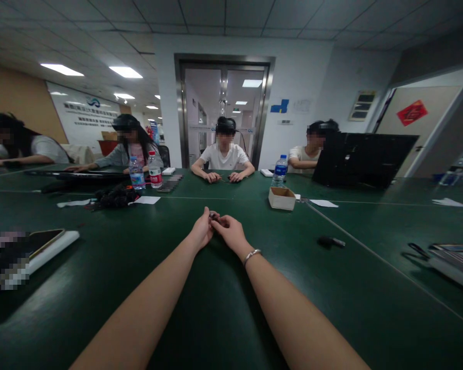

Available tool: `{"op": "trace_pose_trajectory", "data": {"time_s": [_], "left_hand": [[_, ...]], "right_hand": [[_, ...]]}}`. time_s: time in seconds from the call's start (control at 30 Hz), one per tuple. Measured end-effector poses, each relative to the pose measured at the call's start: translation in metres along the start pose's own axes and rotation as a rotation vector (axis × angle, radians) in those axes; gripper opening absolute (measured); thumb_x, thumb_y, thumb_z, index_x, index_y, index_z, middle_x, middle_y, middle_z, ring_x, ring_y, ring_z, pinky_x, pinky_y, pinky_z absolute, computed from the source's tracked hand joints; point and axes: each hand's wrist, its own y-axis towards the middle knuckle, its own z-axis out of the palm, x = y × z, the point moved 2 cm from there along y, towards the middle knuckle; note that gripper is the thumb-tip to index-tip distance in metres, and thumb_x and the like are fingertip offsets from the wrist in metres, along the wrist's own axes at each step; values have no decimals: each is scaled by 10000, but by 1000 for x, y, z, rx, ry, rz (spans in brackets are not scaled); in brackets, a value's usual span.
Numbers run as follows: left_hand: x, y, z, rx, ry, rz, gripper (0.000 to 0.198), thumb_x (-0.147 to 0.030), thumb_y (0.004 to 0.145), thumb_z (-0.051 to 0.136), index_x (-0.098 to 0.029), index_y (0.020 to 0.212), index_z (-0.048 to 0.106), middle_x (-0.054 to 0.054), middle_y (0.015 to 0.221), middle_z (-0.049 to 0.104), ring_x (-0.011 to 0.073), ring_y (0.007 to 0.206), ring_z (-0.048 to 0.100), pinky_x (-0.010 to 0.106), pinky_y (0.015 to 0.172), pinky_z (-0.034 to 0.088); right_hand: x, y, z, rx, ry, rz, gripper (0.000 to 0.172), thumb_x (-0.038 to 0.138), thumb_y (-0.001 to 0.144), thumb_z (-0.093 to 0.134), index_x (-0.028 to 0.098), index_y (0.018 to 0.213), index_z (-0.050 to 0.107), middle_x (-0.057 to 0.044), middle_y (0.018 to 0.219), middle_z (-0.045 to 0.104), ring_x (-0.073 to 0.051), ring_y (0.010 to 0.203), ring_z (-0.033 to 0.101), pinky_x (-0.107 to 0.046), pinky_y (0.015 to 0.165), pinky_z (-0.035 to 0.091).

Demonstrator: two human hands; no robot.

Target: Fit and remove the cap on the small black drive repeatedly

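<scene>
Green tabletop [204, 318] lies beneath one left hand [202, 231] and one right hand [233, 234], their grip pinching one small dark object [213, 217].

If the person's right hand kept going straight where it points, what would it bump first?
Most likely the small dark object just ahead of it, then the left hand. The right hand points forward and to the left, toward both; exact contact and depth are hard to tell.

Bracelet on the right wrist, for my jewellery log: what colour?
The bracelet is silver; head view.
</scene>
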Motion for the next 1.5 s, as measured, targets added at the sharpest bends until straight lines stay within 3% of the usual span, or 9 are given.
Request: {"op": "trace_pose_trajectory", "data": {"time_s": [0.13,0.23,0.37,0.53,0.73,0.87,1.0,1.2,1.5], "left_hand": [[0,0,-7,-25,50,112,343,-491,837,506,-165,750,568,14,713,568,99,634,544,200,586,440],[1,-2,-6,45,183,203,361,-509,734,628,-151,764,600,18,747,562,109,677,535,207,599,437],[2,-4,-4,127,275,239,387,-519,672,670,-154,789,614,16,769,552,124,710,534,232,618,450],[1,0,-8,140,405,276,352,-498,743,588,-162,839,633,45,816,582,147,752,554,231,608,440],[-13,-2,-11,125,879,564,274,-406,818,507,-194,851,679,59,895,621,182,862,569,298,778,450],[-14,0,-14,101,1026,639,284,-406,839,477,-214,859,686,51,893,621,189,891,573,323,844,434],[-12,2,-15,106,985,640,266,-406,828,496,-209,869,671,53,910,634,185,893,585,320,837,442],[-15,-1,-15,58,841,583,217,-361,762,592,-181,878,627,50,845,677,172,788,625,305,760,474],[-17,-1,-16,5,759,563,222,-360,700,664,-170,814,664,63,810,688,181,767,630,314,764,475]], "right_hand": [[-12,7,-1,-26,128,122,348,462,645,681,141,773,635,-24,657,629,-131,580,572,-253,554,437],[-15,10,-4,-17,121,112,366,401,618,718,141,866,650,10,593,590,-119,529,550,-243,517,415],[-11,9,-7,43,156,79,347,357,689,664,138,958,660,45,538,523,-101,481,501,-235,492,377],[-12,10,-8,139,108,32,257,234,634,688,134,869,660,50,564,514,-84,508,448,-220,497,337],[-15,11,-7,115,46,81,304,272,652,667,121,916,654,53,550,487,-86,497,412,-226,481,303],[-14,10,-6,131,6,59,298,285,651,670,121,900,668,54,553,471,-80,500,383,-226,477,284],[-14,11,-7,131,-31,39,272,297,666,658,121,872,679,48,553,471,-81,504,382,-229,476,278],[-16,12,-7,105,-11,53,378,274,643,681,129,991,658,60,545,474,-87,501,416,-228,487,310],[-16,12,-7,65,6,67,345,213,582,701,142,917,652,67,563,473,-81,510,416,-220,492,322]]}}
